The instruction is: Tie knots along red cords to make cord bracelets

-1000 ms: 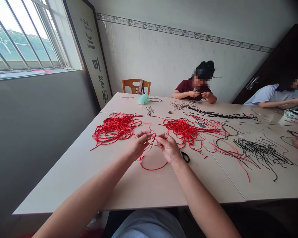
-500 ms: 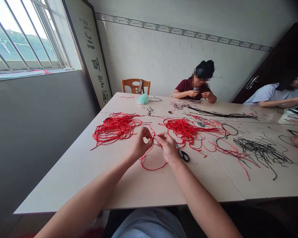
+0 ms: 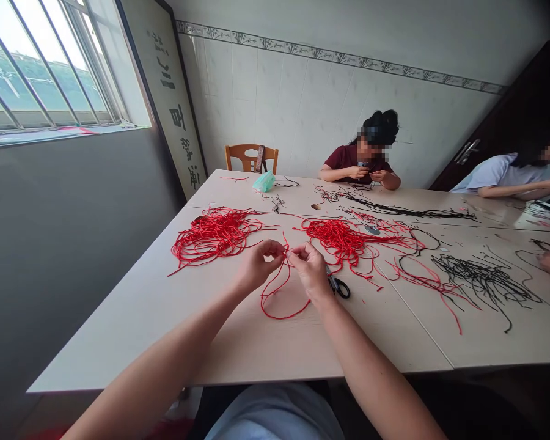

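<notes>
Between my two hands is a thin red cord (image 3: 284, 317), pinched near its ends, with a loop of it hanging down onto the table. My left hand (image 3: 261, 264) is closed, thumb and forefinger pressed on the cord. Fingertip to fingertip with it, my right hand (image 3: 310, 269) also pinches the cord. A short red end sticks up above the fingertips; the spot where the strands meet is mostly covered by my fingers. Black-handled scissors (image 3: 341, 288) lie just right of my right hand, their blades partly behind it.
Red cord piles lie left (image 3: 215, 235) and right (image 3: 337, 238) beyond my hands. A black cord pile (image 3: 481, 275) is farther right. Across the table (image 3: 132, 342) are a green plastic bag (image 3: 264, 181), a wooden chair (image 3: 238, 153) and a person in maroon (image 3: 343, 162); others sit right.
Both hands have drawn closer together at the fingertips and shifted very slightly. The cord between them now shows an end standing up, and the hanging loop has moved a little.
</notes>
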The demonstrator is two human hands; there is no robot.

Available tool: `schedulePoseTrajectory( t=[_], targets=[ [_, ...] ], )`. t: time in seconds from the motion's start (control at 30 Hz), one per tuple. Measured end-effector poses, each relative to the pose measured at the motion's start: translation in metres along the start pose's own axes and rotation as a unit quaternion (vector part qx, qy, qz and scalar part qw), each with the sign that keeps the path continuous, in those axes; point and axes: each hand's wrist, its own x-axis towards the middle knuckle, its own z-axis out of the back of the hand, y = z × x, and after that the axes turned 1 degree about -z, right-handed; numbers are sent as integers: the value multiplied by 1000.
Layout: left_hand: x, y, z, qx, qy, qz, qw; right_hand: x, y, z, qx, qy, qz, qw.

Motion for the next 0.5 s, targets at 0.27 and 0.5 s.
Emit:
schedulePoseTrajectory(
  t=[0.27,0.5],
  targets=[
    [2,4,-4,-232,18,128,964,-1,3,1,24,4,0,1000],
    [0,3,-2,-273,26,155,949,0,1,3,-6,-3,12,1000]
  ],
)
